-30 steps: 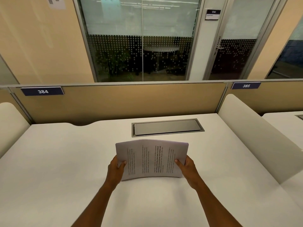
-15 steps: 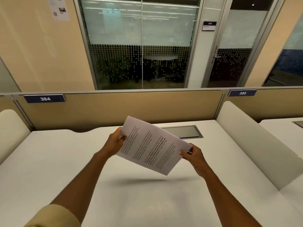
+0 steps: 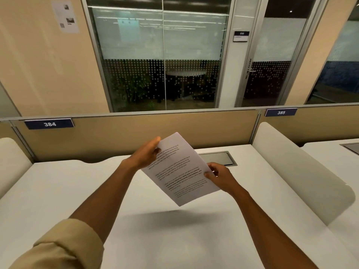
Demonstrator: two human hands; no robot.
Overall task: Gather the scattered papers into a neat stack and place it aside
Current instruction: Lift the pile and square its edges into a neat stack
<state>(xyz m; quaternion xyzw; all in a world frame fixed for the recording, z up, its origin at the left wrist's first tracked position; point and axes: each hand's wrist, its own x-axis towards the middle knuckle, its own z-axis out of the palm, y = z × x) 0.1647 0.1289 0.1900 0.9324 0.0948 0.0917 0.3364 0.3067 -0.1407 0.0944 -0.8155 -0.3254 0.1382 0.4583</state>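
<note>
A stack of white printed papers [image 3: 179, 169] hangs in the air above the white desk [image 3: 174, 239], turned diagonally with its top corner pointing up and away. My left hand [image 3: 144, 156] grips the stack's upper left edge, thumb on the printed face. My right hand [image 3: 219, 176] pinches the right edge lower down. The stack casts a shadow on the desk below it. No loose sheets lie on the desk in view.
A metal cable hatch [image 3: 219, 158] is set into the desk behind the papers. A tan partition [image 3: 136, 136] with labels 384 and 385 closes the back. A white curved divider [image 3: 295, 171] bounds the right side, another [image 3: 11, 162] the left.
The stack stood upright on the desk a second ago; both hands have lifted it clear and rotated it diagonally. The head view has tilted upward.
</note>
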